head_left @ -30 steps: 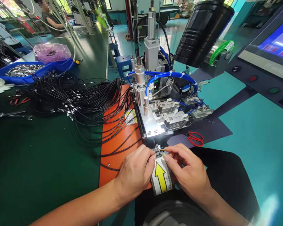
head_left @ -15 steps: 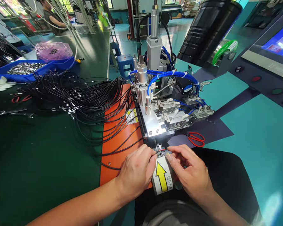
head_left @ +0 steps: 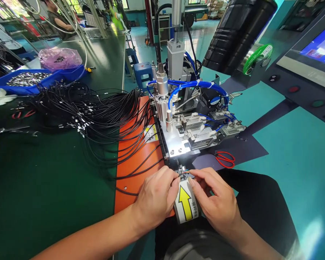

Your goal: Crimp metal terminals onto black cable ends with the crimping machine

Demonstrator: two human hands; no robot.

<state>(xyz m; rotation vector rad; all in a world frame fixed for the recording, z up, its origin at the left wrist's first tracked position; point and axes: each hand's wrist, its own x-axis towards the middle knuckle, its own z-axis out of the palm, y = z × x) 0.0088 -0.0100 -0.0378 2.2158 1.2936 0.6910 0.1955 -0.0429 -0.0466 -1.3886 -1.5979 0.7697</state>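
Note:
My left hand (head_left: 158, 191) is closed in a pinch on a black cable (head_left: 180, 175), whose stripped end lies on a small metal fixture (head_left: 183, 177). Thin coloured wires (head_left: 186, 171) fan out from that end toward the right. My right hand (head_left: 216, 196) has its index fingertip at the wire tips, with the thumb lower and apart from it, by the fixture's edge. Its other fingers curl loosely, partly hidden. Below the fixture, between both hands, is a rounded white label (head_left: 186, 204) with a yellow arrow.
A pneumatic machine (head_left: 176, 133) with blue hoses stands just ahead. Many black cables (head_left: 105, 108) drape over an orange cover (head_left: 135, 159) at left. Red-handled scissors (head_left: 225, 159) lie right of the machine. A blue tray (head_left: 62, 74) of metal parts and a control panel (head_left: 308, 94) flank the area.
My right hand has shifted slightly left, bringing its index fingertip to the coloured wires. The machine's rear vertical cylinder top has risen, showing a thin rod. My left hand stays put.

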